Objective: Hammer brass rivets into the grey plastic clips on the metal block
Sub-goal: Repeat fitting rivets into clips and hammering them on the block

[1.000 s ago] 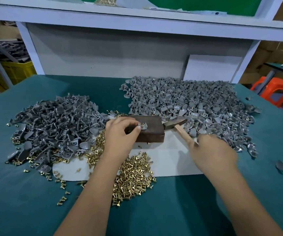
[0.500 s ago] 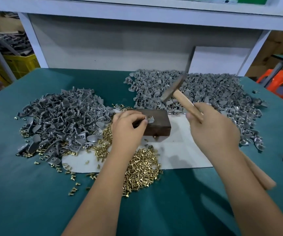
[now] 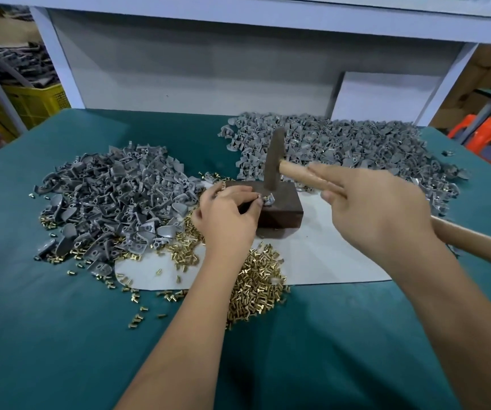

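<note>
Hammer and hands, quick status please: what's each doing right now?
Right hand grips hammer, head down on the clip. Left hand pinches that clip on the metal block. Fingertips close to the strike point.

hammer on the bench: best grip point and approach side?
Grip the hammer on its bare wooden handle, from the right. The head stands upright over the metal block with the handle trailing right; the right hand already wraps it there, away from the left hand steadying the clip.
</note>
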`<state>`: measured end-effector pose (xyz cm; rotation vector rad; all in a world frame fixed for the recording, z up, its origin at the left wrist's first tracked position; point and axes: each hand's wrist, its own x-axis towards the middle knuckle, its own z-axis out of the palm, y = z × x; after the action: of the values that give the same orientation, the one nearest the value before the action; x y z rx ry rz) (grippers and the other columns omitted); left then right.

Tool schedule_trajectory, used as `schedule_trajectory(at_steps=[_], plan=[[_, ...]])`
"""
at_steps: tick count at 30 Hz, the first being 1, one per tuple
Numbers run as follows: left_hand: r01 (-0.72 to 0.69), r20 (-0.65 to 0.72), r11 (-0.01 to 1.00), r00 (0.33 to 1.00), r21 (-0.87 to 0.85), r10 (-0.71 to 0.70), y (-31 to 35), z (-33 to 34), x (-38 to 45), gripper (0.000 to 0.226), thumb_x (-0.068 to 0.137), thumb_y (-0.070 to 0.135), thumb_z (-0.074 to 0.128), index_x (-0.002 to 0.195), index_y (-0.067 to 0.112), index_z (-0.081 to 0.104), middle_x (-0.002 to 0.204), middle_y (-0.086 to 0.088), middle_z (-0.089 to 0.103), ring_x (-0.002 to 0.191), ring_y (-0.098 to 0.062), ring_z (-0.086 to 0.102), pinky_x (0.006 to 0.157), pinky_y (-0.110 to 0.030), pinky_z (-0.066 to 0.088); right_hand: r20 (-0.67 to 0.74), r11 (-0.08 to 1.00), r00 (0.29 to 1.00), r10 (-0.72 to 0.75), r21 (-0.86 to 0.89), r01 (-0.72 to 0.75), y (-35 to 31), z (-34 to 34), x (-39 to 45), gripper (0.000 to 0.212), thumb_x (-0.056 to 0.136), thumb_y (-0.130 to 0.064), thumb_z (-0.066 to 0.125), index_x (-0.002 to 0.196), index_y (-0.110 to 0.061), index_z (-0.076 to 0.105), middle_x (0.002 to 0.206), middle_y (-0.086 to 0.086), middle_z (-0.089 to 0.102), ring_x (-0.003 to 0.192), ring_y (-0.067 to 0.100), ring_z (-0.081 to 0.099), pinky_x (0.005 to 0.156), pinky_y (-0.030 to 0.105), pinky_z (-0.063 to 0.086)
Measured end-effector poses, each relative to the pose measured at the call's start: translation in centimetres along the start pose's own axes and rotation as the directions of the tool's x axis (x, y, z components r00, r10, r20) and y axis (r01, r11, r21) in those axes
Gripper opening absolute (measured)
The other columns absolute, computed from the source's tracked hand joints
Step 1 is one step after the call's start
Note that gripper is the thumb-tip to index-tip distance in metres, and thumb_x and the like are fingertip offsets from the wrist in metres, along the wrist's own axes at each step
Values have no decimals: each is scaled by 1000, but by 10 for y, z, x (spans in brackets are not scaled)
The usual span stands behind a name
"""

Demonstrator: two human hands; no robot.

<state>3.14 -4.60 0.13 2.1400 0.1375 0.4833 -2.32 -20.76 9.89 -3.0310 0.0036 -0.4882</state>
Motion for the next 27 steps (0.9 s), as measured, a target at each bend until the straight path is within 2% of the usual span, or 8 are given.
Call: schedule_trajectory(at_steps=[4,6,8,12,15,19,24,27], plan=[[30,0,999,1000,35,-30,0,3,1,13,88,41,69,98,36,76,118,28,63,138,-6,23,103,-34,7,-239,994,971,10,107,16,-5,1,-7,58,97,-30,49,134,-64,21,83,-7,59,64,24,49,52,29,31],[37,-1,998,999,47,-37,0,2,1,13,89,42,68,98,37,76,117,29,62,139,-6,23,102,-33,5,-162,998,985,-56,26,61,-7,6,-9,61,97,-31,47,132,-68,12,91,-10,65,69,24,55,51,27,30],[42,5,999,999,32,-42,1,2,0,12,89,41,68,97,36,76,117,29,62,139,-6,23,102,-34,4,-80,1000,997,-25,-16,24,-7,7,-8,53,98,-34,44,134,-66,21,97,-8,66,79,25,61,53,29,31],[60,14,998,998,13,-61,-1,3,-1,12,88,42,69,96,36,76,118,28,62,138,-4,23,106,-40,6,-255,998,967,0,61,16,-15,10,-10,54,97,-30,49,135,-62,28,79,-9,55,63,25,56,49,27,32],[58,11,998,998,20,-58,0,1,-1,13,88,41,69,98,35,75,119,28,62,139,-5,23,105,-39,6,-151,997,987,-62,-45,56,-14,17,-10,59,98,-30,45,134,-67,17,85,-7,58,61,21,44,46,25,25],[68,22,998,997,18,-68,-1,3,0,12,89,43,68,95,36,75,120,28,61,138,-5,22,106,-39,6,-260,999,965,31,0,-32,-20,8,-9,61,91,-24,58,134,-59,32,68,-9,44,50,19,34,45,16,13],[70,20,997,997,13,-70,0,1,0,11,89,40,68,96,35,75,119,29,62,138,-6,22,107,-42,8,-158,998,988,-1,-63,-10,-15,16,-13,66,96,-29,49,134,-63,7,68,-11,41,46,13,25,43,21,14],[79,26,997,997,-5,-79,0,2,-1,11,89,42,68,94,35,75,117,30,61,138,-4,22,108,-43,8,-271,999,961,46,40,-37,-19,13,-15,67,87,-20,63,134,-58,31,63,-10,40,43,17,31,43,16,19]])
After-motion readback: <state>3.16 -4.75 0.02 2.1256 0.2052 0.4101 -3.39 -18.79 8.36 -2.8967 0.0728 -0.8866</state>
